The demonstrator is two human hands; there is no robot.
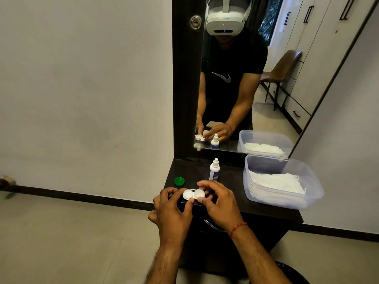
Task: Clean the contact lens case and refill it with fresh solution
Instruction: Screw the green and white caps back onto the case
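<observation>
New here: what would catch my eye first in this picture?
Both hands meet at the front edge of the dark dresser top, the left hand and right hand pinching a small white contact lens case between them. Behind it stands a white bottle, a green cap lies to its left, and a clear tub of white tissue sits at right. The mirror above reflects the person.
</observation>
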